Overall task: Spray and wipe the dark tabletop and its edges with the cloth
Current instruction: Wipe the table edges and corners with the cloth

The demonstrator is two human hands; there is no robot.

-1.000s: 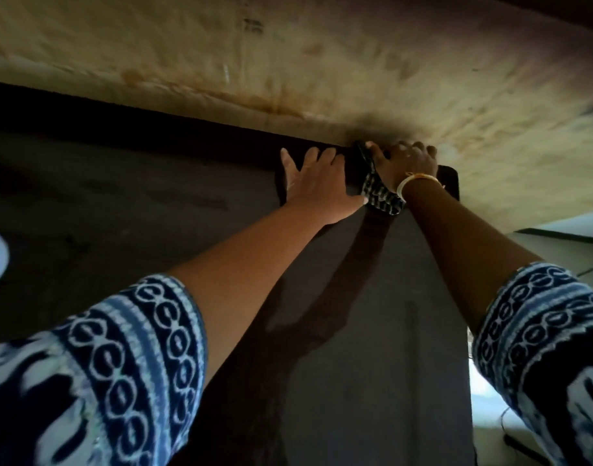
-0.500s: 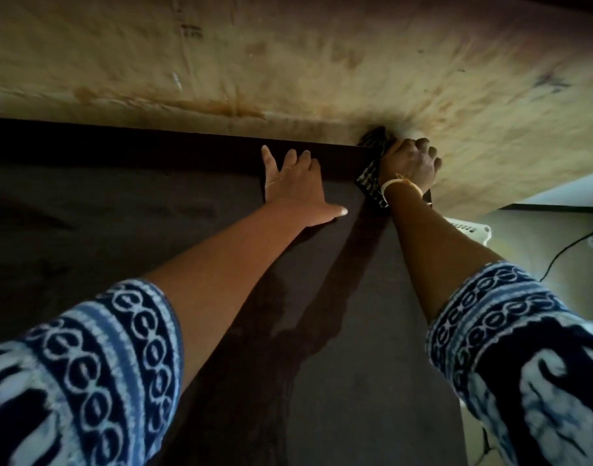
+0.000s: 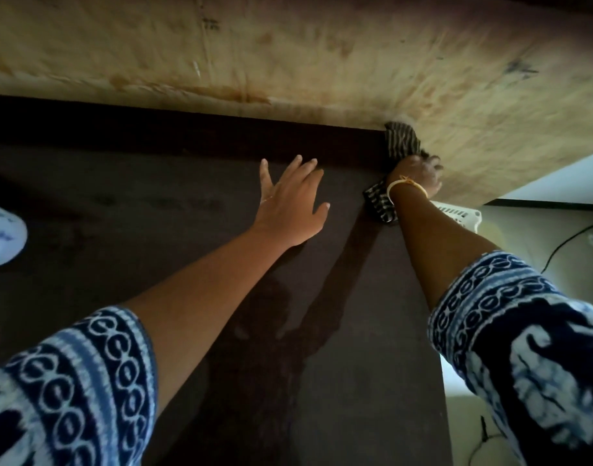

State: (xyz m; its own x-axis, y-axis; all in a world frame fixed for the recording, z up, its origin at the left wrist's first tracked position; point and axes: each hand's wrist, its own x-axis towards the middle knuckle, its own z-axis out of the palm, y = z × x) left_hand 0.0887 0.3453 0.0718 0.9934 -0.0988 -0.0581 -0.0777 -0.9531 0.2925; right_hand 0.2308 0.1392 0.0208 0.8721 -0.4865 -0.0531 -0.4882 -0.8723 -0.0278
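The dark tabletop (image 3: 154,230) fills the lower left and middle of the head view and runs up to a stained yellowish wall. My right hand (image 3: 419,171) grips a dark checked cloth (image 3: 401,139) at the table's far right corner, against the wall. One end of the cloth sticks up along the wall and the other end hangs below my wrist (image 3: 379,205). My left hand (image 3: 288,200) lies flat on the tabletop with fingers spread, left of the cloth and holding nothing. No spray bottle is visible.
The stained wall (image 3: 288,55) borders the table's far edge. A white and blue object (image 3: 1,235) sits at the left frame edge. Right of the table, a white slotted plastic thing (image 3: 456,215) and a black cable (image 3: 571,238) lie on the pale floor.
My right hand has slid the cloth right along the far edge to the table's corner. My left hand drew back a little from the far edge and stays flat.
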